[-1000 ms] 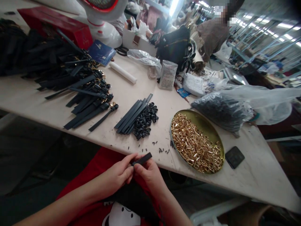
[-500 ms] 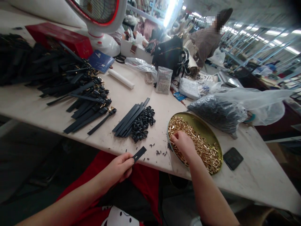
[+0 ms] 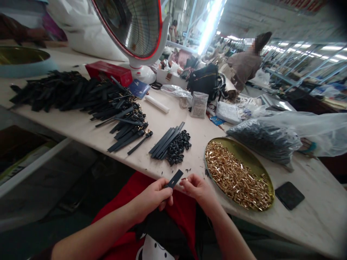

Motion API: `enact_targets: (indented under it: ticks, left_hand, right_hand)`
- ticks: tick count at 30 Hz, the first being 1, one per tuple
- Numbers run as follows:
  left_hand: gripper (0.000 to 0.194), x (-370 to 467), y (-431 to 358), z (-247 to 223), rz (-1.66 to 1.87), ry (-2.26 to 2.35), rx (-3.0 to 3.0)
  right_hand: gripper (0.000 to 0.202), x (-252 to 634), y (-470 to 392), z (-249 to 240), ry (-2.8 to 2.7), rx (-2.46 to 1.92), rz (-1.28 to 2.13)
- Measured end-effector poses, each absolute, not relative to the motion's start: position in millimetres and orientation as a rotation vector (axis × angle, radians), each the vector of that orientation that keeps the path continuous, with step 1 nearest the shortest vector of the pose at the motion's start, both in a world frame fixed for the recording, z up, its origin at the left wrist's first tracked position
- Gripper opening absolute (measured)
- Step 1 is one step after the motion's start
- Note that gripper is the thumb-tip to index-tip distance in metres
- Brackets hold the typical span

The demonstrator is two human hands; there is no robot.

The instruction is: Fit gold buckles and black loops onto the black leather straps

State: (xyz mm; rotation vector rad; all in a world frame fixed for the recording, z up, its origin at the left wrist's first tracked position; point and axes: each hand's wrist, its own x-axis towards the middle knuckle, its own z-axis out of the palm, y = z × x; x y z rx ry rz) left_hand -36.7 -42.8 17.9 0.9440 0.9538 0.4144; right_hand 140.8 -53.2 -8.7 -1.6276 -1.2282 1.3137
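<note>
My left hand (image 3: 159,195) is closed on a black strap (image 3: 175,178) with a small slot near its end, at the table's front edge. Just right of the strap, my right hand (image 3: 195,187) pinches a small gold buckle (image 3: 184,179); its exact shape is partly hidden by the fingers. A round tray (image 3: 267,177) full of gold buckles (image 3: 238,173) stands to the right. Beyond my hands lie a stack of black straps (image 3: 166,141) and a heap of small black loops (image 3: 179,147).
Finished-looking black straps with gold fittings (image 3: 81,92) cover the left of the table. A heater fan (image 3: 132,29), red box (image 3: 110,73) and white roll (image 3: 157,104) stand behind. A filled plastic bag (image 3: 267,137) and black square (image 3: 289,195) lie right. A person (image 3: 245,66) stands further back.
My right hand has left the tray with a gold buckle and come beside the strap in my left hand. The view has shifted, showing more of the table's left side.
</note>
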Motion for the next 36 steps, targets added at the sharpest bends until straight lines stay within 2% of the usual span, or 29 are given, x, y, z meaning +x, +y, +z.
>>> enact_targets:
  ticks: [5, 10, 14, 17, 21, 24, 27, 31, 36]
  left_hand:
    - [0.02, -42, -45, 2, 0.501, 1.051, 1.119]
    - [0.024, -49, -41, -14, 0.519, 1.095, 1.204]
    - [0.024, -49, -36, -21, 0.535, 1.116, 1.202]
    - [0.02, -46, -34, -24, 0.512, 1.136, 1.21]
    - [0.021, -43, -32, -22, 0.451, 1.113, 1.177]
    - [0.022, -41, -30, -18, 0.419, 1.075, 1.139]
    - [0.021, -39, -29, -17, 0.4, 1.079, 1.14]
    - [0.019, -36, -29, -22, 0.374, 1.086, 1.172]
    - [0.019, -38, -22, -24, 0.356, 1.083, 1.1]
  right_hand:
    - [0.021, 97, -71, -21, -1.317, -1.631, 1.148]
    - [0.009, 93, -79, -20, -1.329, -1.606, 1.23]
    - [0.014, 92, -84, -17, -1.351, -1.584, 1.211]
    - [0.012, 92, -84, -20, -1.146, -1.602, 1.223]
    - [0.025, 96, -81, -26, -0.809, -1.52, 1.431]
    - [0.024, 100, -79, -30, -0.686, -1.477, 1.653]
    - [0.025, 99, -79, -33, -0.573, -1.482, 1.646]
    - [0.021, 96, -82, -38, -0.549, -1.515, 1.58]
    - [0.026, 110, -86, -37, -0.659, -1.547, 1.763]
